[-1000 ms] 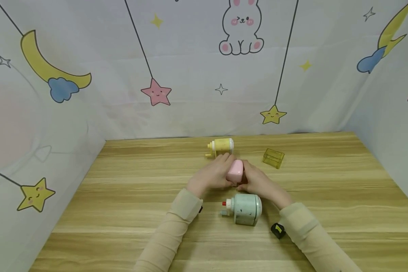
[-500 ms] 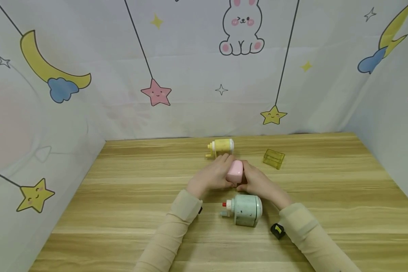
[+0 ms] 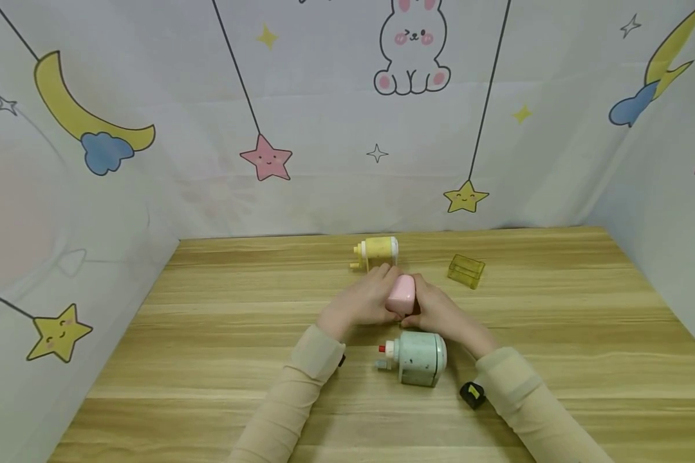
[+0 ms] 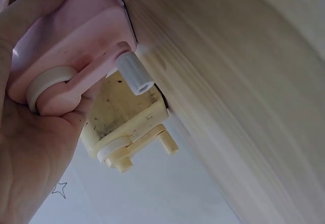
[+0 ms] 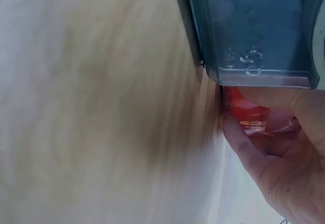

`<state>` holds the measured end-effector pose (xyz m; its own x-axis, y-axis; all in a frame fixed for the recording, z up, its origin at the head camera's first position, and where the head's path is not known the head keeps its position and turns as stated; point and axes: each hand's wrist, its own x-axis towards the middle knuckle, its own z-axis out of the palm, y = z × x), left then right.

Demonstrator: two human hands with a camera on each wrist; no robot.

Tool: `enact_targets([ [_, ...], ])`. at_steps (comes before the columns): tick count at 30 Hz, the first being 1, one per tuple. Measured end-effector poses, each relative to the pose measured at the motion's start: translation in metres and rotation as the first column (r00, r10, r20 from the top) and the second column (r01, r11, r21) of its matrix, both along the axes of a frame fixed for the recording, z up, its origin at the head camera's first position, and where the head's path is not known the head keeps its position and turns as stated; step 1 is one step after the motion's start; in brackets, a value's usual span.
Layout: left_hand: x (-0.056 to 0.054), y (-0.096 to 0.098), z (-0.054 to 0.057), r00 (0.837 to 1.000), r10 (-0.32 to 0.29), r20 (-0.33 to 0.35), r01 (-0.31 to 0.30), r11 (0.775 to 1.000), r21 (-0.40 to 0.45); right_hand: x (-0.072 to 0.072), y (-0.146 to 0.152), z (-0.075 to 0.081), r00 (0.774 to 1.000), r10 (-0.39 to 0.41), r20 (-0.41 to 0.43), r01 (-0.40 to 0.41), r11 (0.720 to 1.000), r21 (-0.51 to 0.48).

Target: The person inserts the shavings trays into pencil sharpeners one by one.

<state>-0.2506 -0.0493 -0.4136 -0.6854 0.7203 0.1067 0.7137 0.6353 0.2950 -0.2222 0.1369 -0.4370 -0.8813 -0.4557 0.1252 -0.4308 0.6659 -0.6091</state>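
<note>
Glossy, smooth plastic is seen on the pink sharpener (image 3: 402, 296), translucent plastic on the yellow tray (image 3: 466, 271), wood grain on the tabletop (image 3: 208, 334), creased cloth on the backdrop (image 3: 324, 109).

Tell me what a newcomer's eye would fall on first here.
Probably the pink crank sharpener between the left hand and right hand, toward the back of the wooden table. Next, the mint-green sharpener, nearer the wearer. High on the white backdrop, the winking cartoon rabbit might draw a glance.
</note>
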Motion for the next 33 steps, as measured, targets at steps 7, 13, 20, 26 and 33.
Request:
enact_targets([
  [7, 0.0014, 0.0008, -0.0016, 1.0, -0.006, -0.003, 0.006, 1.0, 0.011, 0.0006, -0.0004, 0.0011, 1.0, -0.005, 0.023, 0.005, 1.0, -0.008],
  [13, 0.0015, 0.0013, -0.0031, 1.0, -0.003, -0.01, 0.003, 1.0, 0.009, 0.0008, 0.0003, 0.0002, 1.0, -0.01, 0.012, 0.01, 1.0, -0.001],
  [20, 0.0024, 0.0016, -0.0013, 1.0, -0.012, -0.027, 0.012, 1.0, 0.01, 0.0006, -0.0002, -0.0007, 1.0, -0.024, -0.007, 0.024, 1.0, 0.01],
  [26, 0.0028, 0.0022, -0.0022, 0.999, -0.017, -0.047, 0.018, 1.0, 0.016, 0.001, -0.0026, -0.0002, 0.999, -0.033, -0.022, 0.033, 0.999, 0.007],
  [33, 0.0034, 0.0015, -0.0015, 0.999, -0.013, -0.045, 0.014, 1.0, 0.016, 0.0, -0.0034, -0.0011, 0.999, -0.032, -0.015, 0.032, 0.999, 0.005],
])
